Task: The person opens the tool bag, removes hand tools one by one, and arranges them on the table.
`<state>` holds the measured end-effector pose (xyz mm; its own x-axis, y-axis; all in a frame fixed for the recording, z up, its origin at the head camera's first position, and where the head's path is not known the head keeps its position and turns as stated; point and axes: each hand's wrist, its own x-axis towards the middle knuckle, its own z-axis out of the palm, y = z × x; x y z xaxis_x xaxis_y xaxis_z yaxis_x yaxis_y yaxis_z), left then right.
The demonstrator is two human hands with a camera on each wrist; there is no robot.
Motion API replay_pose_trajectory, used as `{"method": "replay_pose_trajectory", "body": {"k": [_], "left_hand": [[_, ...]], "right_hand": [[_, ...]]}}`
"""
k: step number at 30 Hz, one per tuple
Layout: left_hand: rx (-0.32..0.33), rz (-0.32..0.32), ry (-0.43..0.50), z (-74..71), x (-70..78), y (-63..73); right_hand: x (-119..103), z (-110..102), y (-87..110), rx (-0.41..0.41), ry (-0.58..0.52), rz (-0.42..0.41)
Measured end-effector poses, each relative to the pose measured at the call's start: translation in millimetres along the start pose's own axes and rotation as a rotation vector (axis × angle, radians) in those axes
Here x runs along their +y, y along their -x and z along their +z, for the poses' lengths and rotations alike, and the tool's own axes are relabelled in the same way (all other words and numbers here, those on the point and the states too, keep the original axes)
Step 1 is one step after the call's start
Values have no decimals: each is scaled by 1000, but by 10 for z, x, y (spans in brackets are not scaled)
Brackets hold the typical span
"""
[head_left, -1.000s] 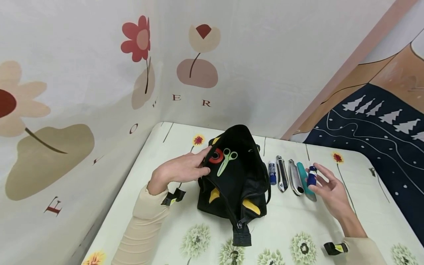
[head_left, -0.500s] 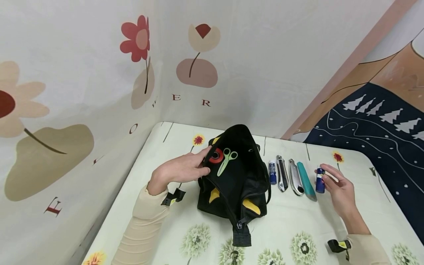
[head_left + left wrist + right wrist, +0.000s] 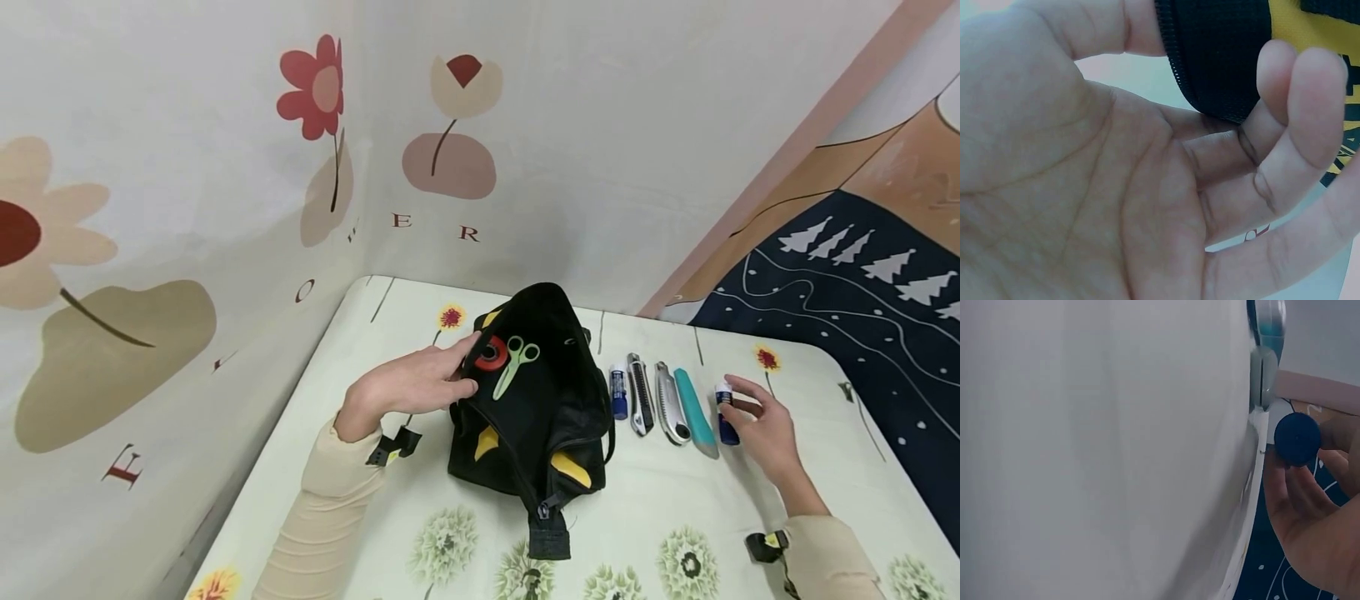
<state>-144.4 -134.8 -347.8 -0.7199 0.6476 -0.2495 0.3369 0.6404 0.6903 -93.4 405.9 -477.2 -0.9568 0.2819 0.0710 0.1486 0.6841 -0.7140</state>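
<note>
Left hand [image 3: 423, 381] gripping gaping bag's rim [image 3: 497, 430]; right hand [image 3: 768, 433] pinching one of two blue tubes [image 3: 727, 431]; tablecloth [image 3: 836, 450] stretching rightward; two cutters [image 3: 641, 396]

Floral tablecloth [image 3: 637, 492]; flowered pale backdrop [image 3: 600, 167]; tree-printed navy panel [image 3: 855, 308].

A flower-printed white table [image 3: 637, 492] bears, left of a loose row, an unzipped black bag [image 3: 525, 429] with yellow patches, its mouth gaping. In that row, side by side from left to right, lie a blue glue stick [image 3: 618, 393] with a whitish cap, a black-and-silver utility knife [image 3: 641, 395], a silver utility knife [image 3: 671, 404] and a slim teal tool [image 3: 694, 410], grey at its near end.
</note>
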Motion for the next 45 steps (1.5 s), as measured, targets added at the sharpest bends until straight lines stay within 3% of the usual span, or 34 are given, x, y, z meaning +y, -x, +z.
{"method": "replay_pose_trajectory", "body": {"k": [6,11,23,32,37,45], "left_hand": [[2,9,8,-2,1,6],[2,4,17,2,-2,15],[1,-2,19,2,7,14],[0,-8,12,-2,8,14],[-2,-7,14,-1,8,14],[-13,-9,15,0,10,7]], "right_hand": [[-1,19,-81,-21,200,-57],[-19,66,-107,-35,277,-90],[-13,54,-106,-67,263,-79],[1,24,-107,-77,246,-116],[-43,-7,-95,-31,266,-126],[-273,-52,-15,146,235,-155]]}}
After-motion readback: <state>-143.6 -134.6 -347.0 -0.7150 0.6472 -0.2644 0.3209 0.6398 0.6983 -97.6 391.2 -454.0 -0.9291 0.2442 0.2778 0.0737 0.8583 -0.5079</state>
